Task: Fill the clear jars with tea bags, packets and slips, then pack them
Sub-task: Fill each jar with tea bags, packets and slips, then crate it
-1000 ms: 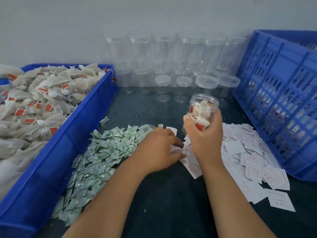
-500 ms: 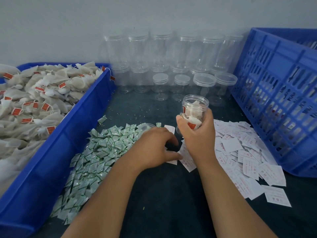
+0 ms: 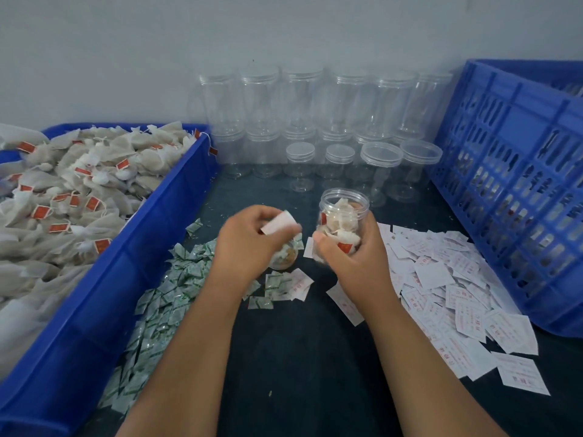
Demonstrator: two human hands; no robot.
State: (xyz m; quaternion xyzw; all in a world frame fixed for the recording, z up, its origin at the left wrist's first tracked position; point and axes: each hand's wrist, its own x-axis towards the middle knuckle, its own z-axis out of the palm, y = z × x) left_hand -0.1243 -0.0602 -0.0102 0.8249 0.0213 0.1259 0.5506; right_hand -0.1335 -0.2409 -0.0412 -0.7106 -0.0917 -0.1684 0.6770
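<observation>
Jar (image 3: 344, 212) sits just right of frame centre. Why hold it instead of parking it on the table? (asks a lurker)

Me: left to right, then. Tea bags (image 3: 79, 184) fill the bin (image 3: 157, 234) at far left, with the green packets (image 3: 176, 288) beside it, all within reach. My left hand (image 3: 249, 244) pinches a slip (image 3: 277, 223) mid-frame. My right hand (image 3: 350, 263) wraps the jar's lower half so its mouth meets the slip, I reckon. It's near upright, long axis vertical, lidless mouth up. Spare slips (image 3: 457, 294) are at lower right.
</observation>
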